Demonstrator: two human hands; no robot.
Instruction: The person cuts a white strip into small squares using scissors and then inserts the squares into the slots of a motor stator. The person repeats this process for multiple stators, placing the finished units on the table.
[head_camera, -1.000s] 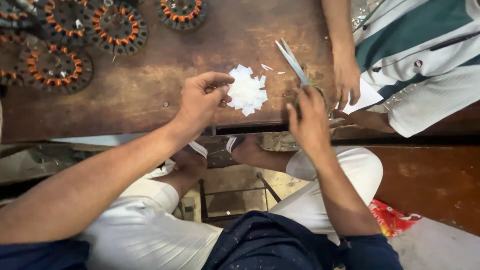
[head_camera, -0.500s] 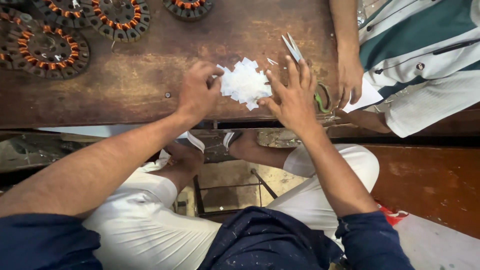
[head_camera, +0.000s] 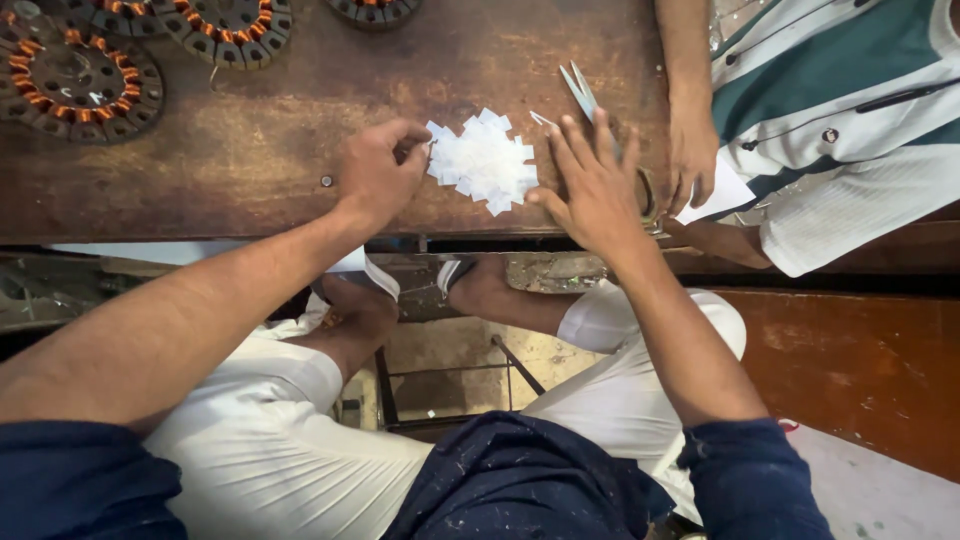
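My left hand (head_camera: 378, 170) pinches a slip at the edge of the paper pile (head_camera: 483, 160). My right hand (head_camera: 592, 185) lies flat and spread just right of it, grip wide, scissors (head_camera: 580, 90) beyond its fingertips.

No packages, labels, signs or screens show anywhere in the view.
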